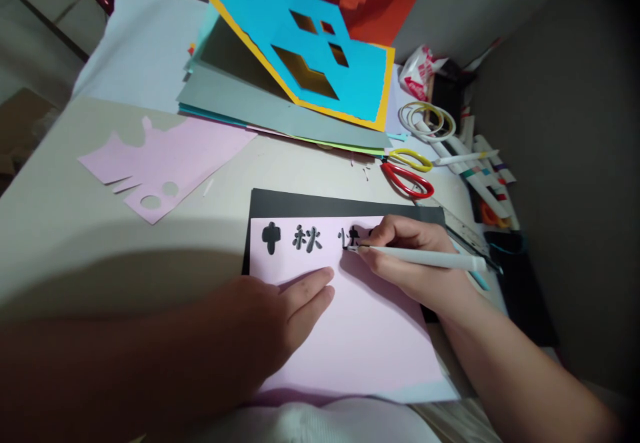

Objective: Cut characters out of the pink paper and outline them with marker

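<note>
Right grip [405, 256] closed around one white pen-shaped tool [425, 257]; left grip [280, 316] open, resting flat on one pink paper sheet [370, 343].

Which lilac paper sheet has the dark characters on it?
The rectangular lilac paper sheet lying on black card; the other lilac sheet, further left, is cut with round holes and unlettered.

Two hands [400, 256] (one white craft knife [420, 257])

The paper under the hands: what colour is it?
The paper is pale lilac-pink, on a black sheet; the head view shows it best.
</note>
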Motion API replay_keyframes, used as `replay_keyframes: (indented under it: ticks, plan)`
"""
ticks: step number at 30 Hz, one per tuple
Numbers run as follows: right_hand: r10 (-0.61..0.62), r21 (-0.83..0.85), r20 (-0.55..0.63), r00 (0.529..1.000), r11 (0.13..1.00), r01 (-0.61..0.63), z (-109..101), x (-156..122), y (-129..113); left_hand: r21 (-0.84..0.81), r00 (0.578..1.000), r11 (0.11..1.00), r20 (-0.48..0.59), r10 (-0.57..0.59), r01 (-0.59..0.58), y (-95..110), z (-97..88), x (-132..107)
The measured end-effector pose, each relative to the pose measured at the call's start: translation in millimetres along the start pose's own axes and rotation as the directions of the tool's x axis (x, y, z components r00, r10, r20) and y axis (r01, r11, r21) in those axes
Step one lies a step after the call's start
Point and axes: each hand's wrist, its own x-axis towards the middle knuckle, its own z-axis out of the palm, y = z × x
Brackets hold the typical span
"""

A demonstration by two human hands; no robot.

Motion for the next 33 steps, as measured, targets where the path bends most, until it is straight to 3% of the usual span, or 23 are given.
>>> replay_keyframes:
  ticks: [7, 33]
  plan:
    - [-0.004, -0.01, -0.025, 1.0, 1.0, 0.003, 0.8, 0.4, 0.8, 0.114, 1.0, 0.993, -0.028, -0.013, 0.016, 0.7, 2.0, -1.8]
    - [-0.019, -0.004, -0.156, 0.988, 1.0, 0.018, 8.3, 2.3, -1.9, 0.063, 1.0, 0.998, -0.008, -0.016, 0.016, 0.3, 2.2, -2.3]
